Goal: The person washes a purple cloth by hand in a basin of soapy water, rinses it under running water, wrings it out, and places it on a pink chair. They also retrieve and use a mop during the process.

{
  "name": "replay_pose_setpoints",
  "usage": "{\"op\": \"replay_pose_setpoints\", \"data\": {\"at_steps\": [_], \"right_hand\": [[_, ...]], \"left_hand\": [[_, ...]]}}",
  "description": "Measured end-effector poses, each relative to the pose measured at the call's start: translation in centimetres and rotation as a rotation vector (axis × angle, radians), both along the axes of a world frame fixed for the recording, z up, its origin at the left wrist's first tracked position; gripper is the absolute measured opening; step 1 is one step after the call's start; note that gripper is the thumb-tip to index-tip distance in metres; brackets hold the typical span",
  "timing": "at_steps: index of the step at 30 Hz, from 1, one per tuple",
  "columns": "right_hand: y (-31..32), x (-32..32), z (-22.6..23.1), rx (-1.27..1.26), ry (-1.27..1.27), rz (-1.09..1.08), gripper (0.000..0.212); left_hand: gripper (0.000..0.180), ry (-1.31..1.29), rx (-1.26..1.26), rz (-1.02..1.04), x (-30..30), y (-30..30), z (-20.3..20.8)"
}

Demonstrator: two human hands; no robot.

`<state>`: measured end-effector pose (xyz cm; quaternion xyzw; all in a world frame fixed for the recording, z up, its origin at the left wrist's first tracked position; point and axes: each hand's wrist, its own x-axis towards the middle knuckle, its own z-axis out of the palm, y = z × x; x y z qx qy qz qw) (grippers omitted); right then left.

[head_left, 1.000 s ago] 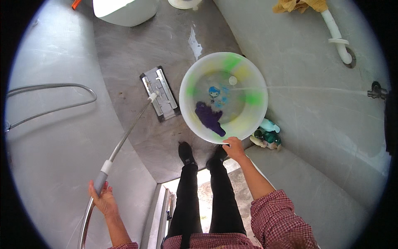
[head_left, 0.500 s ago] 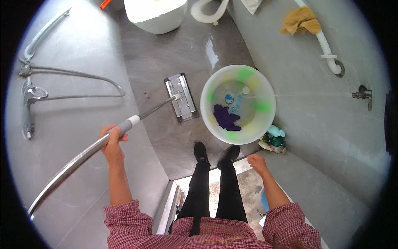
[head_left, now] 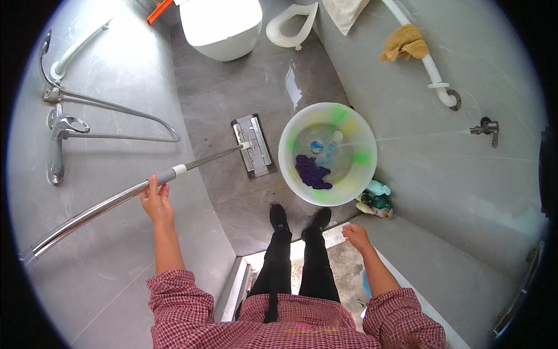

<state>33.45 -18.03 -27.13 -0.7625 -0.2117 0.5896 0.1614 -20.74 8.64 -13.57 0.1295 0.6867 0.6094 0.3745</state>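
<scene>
My left hand is closed on the metal pole of a flat mop, just below its white collar, in a looser grip with some fingers extended. The pole slants from the left edge to the mop head, a silver and black rectangular plate lying on the floor. My right hand hangs beside my right leg, its fingers curled, with nothing visible in it. In front of it stands a white basin with green and yellow patches. A dark purple cloth lies in it, and a thin stream of water enters from the wall tap.
A white toilet and a loose toilet seat are at the far end. Bottles stand beside the basin. A shower mixer with a hose hangs on the left wall. A yellow cloth drapes over a white pipe on the right.
The pole now lies at a flatter slant, its near end higher in view. My left hand's fingers have loosened around it. The whole view has shifted slightly; my right hand stays curled.
</scene>
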Motion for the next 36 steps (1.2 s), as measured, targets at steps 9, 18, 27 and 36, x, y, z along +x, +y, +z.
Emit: {"op": "replay_pose_setpoints", "data": {"at_steps": [9,18,27,36], "right_hand": [[-0.6,1.0,1.8,-0.036,-0.031,0.002,0.025],[5.9,1.3,8.2,0.181,0.214,-0.218,0.031],[9.6,3.3,15.9,0.610,-0.754,0.397,0.040],[6.6,12.4,20.1,0.319,-0.714,0.171,0.046]], "left_hand": [[0.072,0.009,-0.086,0.011,-0.4,-1.8,-1.8],[0.042,-0.241,-0.341,-0.350,0.8,-7.8,-5.0],[0.022,-0.171,-0.724,-0.718,3.4,-17.6,-6.8],[0.027,0.017,-0.888,-0.815,-0.3,-22.5,-5.8]]}}
